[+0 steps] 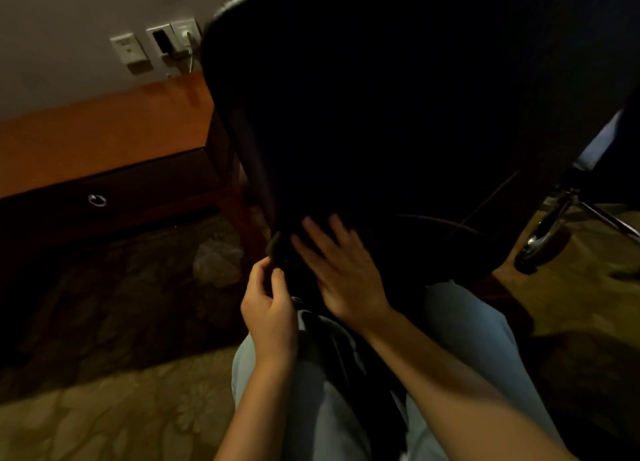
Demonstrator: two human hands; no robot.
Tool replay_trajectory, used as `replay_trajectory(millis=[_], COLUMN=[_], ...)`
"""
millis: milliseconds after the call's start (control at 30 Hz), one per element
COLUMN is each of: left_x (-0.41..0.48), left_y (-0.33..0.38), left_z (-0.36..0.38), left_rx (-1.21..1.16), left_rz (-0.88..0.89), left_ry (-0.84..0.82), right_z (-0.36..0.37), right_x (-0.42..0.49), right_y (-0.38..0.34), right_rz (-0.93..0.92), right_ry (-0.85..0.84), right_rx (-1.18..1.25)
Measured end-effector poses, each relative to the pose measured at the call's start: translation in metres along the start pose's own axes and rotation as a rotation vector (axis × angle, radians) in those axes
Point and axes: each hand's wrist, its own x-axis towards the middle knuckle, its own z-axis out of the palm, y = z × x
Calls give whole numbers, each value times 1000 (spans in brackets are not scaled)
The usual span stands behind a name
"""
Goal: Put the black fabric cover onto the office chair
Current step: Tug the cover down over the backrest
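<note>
- My left hand point(272, 304) pinches the black fabric cover point(398, 114) at its hem; it's soft and light, I reckon.
- My right hand point(343, 273) lies spread flat, pressing it against the office chair point(550, 228).

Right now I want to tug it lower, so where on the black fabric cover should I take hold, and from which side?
Probably the bunched bottom edge of the black fabric cover, from below on the left, where the left hand pinches it. Elsewhere it seems to lie flat over the chair back, as under the right hand, offering no fold.
</note>
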Motion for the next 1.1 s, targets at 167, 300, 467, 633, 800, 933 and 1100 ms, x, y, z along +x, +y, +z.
replay_trajectory(millis=[167, 300, 467, 633, 800, 933, 1100], left_x=[-1, -2, -1, -1, 1, 3, 3], left_y=[0, 1, -1, 2, -2, -7, -6], left_z=[-1, 1, 1, -1, -3, -4, -3], left_rx=[-1, -15, -33, -24, 8, -7, -37], left_rz=[12, 0, -18, -7, 18, 22, -14], left_ry=[-14, -33, -21, -43, -34, -28, -46], right_z=[-3, -20, -27, -14, 2, 3, -5], right_x=[-4, -4, 0, 2, -5, -14, -15], right_y=[10, 33, 40, 15, -4, 3, 20], right_rz=[-59, 144, 337, 198, -19, -96, 58], right_ry=[-24, 162, 319, 182, 3, -56, 196], right_rx=[-67, -40, 91, 63, 0, 26, 30])
